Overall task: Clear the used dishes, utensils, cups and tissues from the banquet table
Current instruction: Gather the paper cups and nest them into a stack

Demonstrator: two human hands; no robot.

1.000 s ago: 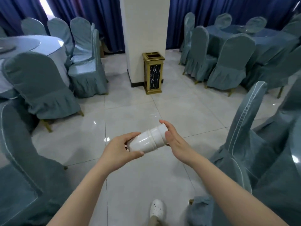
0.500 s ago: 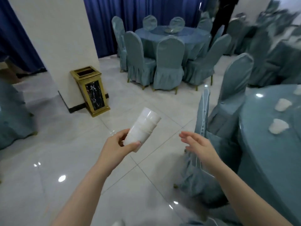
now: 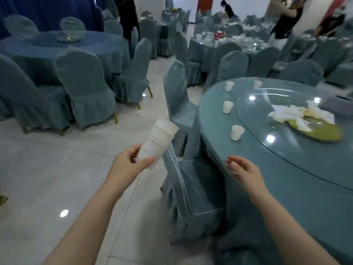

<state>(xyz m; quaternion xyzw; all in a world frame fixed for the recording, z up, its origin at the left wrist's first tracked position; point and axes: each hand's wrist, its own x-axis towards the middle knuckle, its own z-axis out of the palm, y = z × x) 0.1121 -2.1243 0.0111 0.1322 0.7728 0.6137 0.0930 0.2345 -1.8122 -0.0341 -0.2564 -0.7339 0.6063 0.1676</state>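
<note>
My left hand (image 3: 128,163) grips a stack of white paper cups (image 3: 159,140), tilted up and to the right, over the floor. My right hand (image 3: 243,169) hovers open and empty at the near edge of the round banquet table (image 3: 286,169). Several single white cups stand along the table's left rim: one nearest (image 3: 236,132), one further back (image 3: 227,106), and two at the far side (image 3: 229,86) (image 3: 257,84). On the glass turntable (image 3: 271,104) lie crumpled white tissues (image 3: 298,113) over a green plate (image 3: 319,131).
A covered chair (image 3: 191,188) stands between me and the table, another (image 3: 177,92) behind it. More covered tables and chairs fill the room to the left (image 3: 57,46) and at the back (image 3: 225,43). People stand at the far tables. Tiled floor (image 3: 47,169) lies to my left.
The view has swung right, from the pillar and bin to the banquet table. My left hand keeps the cup stack; my right hand has come off it and moved to the table's edge.
</note>
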